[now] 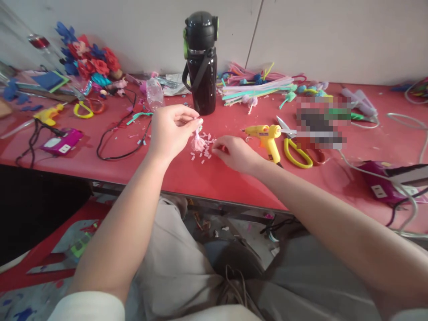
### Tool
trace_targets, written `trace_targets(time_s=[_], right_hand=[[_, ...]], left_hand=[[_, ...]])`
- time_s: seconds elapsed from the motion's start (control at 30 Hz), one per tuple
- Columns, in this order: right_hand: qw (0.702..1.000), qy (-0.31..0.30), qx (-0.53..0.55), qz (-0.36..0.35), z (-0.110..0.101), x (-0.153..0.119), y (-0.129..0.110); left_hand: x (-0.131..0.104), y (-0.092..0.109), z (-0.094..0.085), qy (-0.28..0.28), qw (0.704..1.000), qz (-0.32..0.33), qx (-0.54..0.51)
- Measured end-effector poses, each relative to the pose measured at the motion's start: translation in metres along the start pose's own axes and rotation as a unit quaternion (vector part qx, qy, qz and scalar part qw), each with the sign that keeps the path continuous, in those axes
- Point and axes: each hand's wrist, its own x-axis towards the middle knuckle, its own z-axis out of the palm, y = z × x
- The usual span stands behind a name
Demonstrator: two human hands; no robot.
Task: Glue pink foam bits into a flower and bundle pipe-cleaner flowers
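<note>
My left hand (172, 129) pinches a small pink tassel-like figure (199, 141) between thumb and fingertips. Its skirt of pink strands hangs down over the red table, and the fingers partly hide its top. Small pale pink pieces (202, 154) lie scattered beneath and beside it. At their right edge is my right hand (236, 153), its thumb and curled fingers drawn together at the tabletop. Whatever the right fingertips hold, if anything, is too small to make out.
A black bottle (202, 67) stands behind my hands. To the right lie a yellow glue gun (267, 138) and yellow-handled scissors (297, 154). Pipe cleaners (257, 91) lie at the back. A black cable (115, 157) loops on the left, near a purple power box (62, 141).
</note>
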Motion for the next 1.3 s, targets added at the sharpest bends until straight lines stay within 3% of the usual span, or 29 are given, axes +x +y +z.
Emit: trace_targets(time_s=[0.23, 0.4, 0.67, 0.83, 1.0, 1.17, 1.3], right_hand=[[0.995, -0.058, -0.066, 0.036, 0.015, 0.026, -0.017], [0.999, -0.021, -0.044, 0.019, 0.013, 0.024, -0.012], [0.997, 0.055, 0.049, 0.002, -0.014, -0.014, 0.013], [0.982, 0.071, 0.168, 0.049, -0.02, -0.032, 0.022], [0.965, 0.113, 0.231, 0.047, -0.028, -0.047, 0.014], [0.948, 0.193, 0.251, 0.028, -0.043, -0.07, 0.001], [0.942, 0.202, 0.266, 0.045, -0.045, -0.076, -0.001]], left_hand=[[0.0, 0.0, -0.003, 0.001, 1.0, 0.007, -0.004], [0.0, -0.003, -0.002, 0.003, 1.0, 0.003, -0.012], [-0.005, -0.004, 0.008, -0.046, 0.999, 0.011, -0.018], [-0.011, 0.003, 0.019, -0.07, 0.997, 0.022, -0.024], [-0.021, 0.013, 0.03, -0.14, 0.989, 0.004, -0.043], [-0.034, 0.025, 0.041, -0.202, 0.974, -0.014, -0.101], [-0.041, 0.035, 0.044, -0.231, 0.963, -0.011, -0.139]])
